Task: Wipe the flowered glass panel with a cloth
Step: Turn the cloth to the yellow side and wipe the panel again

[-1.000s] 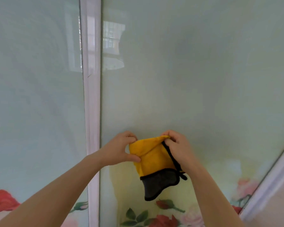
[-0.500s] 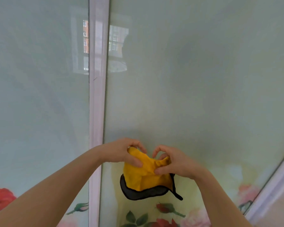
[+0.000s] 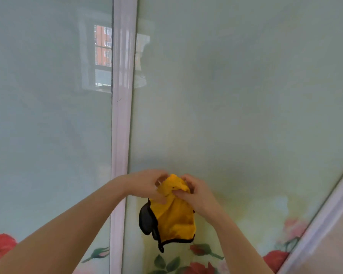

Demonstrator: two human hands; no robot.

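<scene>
Head view: both bare forearms reach up from the bottom edge and meet just in front of the glass. The left hand (image 3: 147,184) and right hand (image 3: 196,192) each have fingers curled into the bunched top of a yellow cloth (image 3: 172,214), which hangs downward, long axis upright, its black edging at the bottom and a dark patch folded out to the left. Behind it stands the flowered glass panel (image 3: 236,105), red roses along its foot. A white frame strip (image 3: 122,115) runs vertically beside it, a window reflection (image 3: 102,56) to the left. Half a second ago the hands sat slightly apart; now they crowd together and the cloth hangs longer.
</scene>
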